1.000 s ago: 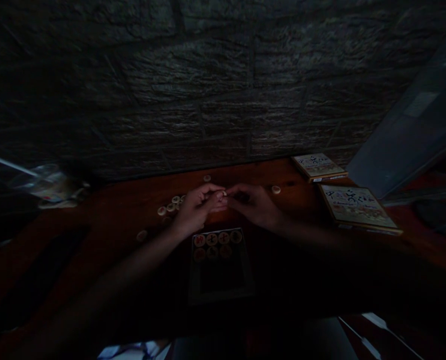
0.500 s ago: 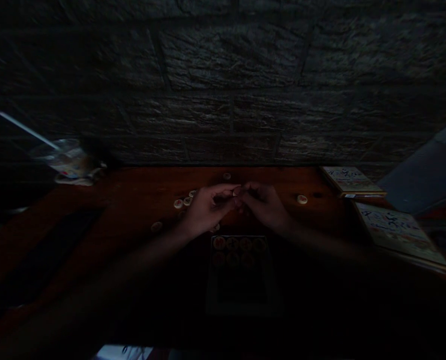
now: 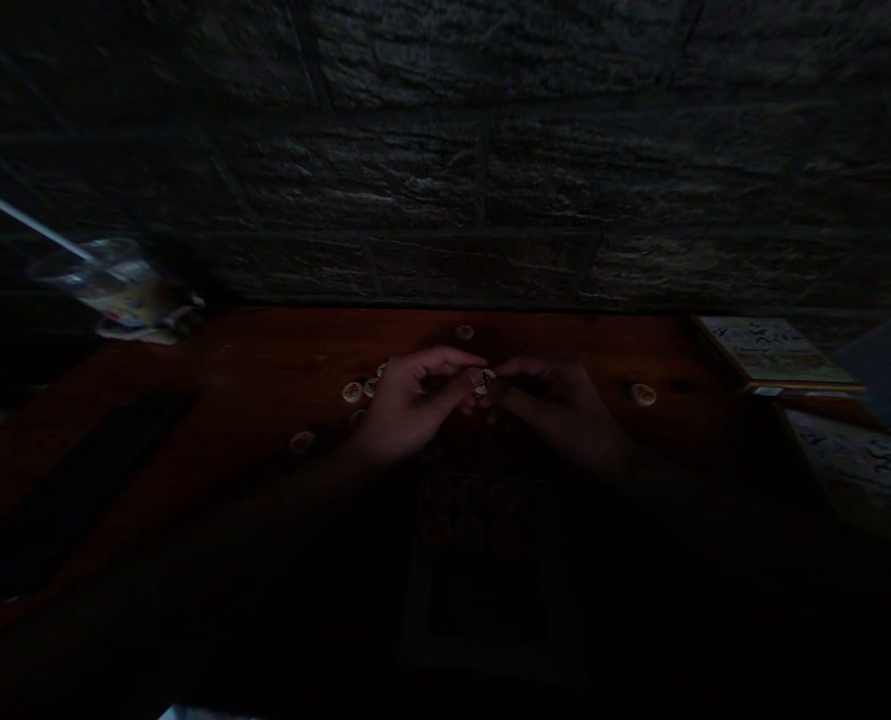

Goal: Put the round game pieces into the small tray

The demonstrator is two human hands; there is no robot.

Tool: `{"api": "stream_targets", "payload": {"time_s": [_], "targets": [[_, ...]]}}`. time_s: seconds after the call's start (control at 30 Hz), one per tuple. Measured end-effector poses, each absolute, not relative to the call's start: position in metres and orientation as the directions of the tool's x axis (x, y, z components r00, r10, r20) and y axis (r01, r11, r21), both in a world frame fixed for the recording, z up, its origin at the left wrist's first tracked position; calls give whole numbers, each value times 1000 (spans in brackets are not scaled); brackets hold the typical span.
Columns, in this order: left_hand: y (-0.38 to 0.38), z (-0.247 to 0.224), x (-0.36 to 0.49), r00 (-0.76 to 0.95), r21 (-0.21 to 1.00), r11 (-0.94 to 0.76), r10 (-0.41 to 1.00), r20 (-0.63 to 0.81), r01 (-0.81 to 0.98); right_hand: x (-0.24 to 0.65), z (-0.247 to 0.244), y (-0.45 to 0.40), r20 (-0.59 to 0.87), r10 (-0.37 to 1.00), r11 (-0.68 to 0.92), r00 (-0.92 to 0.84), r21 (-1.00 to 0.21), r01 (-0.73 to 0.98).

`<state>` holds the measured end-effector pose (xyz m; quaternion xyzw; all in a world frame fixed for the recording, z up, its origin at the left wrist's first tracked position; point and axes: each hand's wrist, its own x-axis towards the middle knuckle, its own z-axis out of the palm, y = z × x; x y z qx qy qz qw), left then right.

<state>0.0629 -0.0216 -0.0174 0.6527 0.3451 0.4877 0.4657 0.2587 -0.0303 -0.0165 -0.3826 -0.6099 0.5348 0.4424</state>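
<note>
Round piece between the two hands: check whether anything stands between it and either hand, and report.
Nothing visible does. The left hand holds the round piece at its fingertips. The right hand is close beside it with no other object between; its contact is too dark to confirm.

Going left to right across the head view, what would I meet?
Cup → leftmost piece → left hand → held piece → right hand → rightmost piece → boxes.
</note>
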Motion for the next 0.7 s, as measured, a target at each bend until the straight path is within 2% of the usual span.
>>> {"api": "stream_targets", "payload": {"time_s": [0.17,0.3,0.43,0.5,0.57,0.6,0.67,0.7], "targets": [[-21,-21,63,332,927,-375,877,347,23,261,-12,-33,103,957,116,-270,-993,32],[-16,-27,63,414,898,-434,806,423,-73,258,-6,-36,73,976,91,-205,-993,81],[-11,-33,64,455,900,-417,781,428,-130,258,-1,-41,43,986,74,-161,-978,193],[-9,-36,65,421,903,-416,803,421,-109,264,1,-42,19,993,53,-115,-950,306],[-8,-37,65,357,912,-408,846,396,-44,268,8,-42,107,992,125,-64,-873,472],[-8,-36,66,328,915,-403,864,383,-8,266,14,-40,223,973,218,-60,-801,558],[-7,-34,65,351,915,-389,875,333,103,249,31,-38,424,885,436,-193,-607,664],[-7,-31,65,331,898,-398,886,324,186,231,42,-38,438,840,527,-320,-518,674]]}}
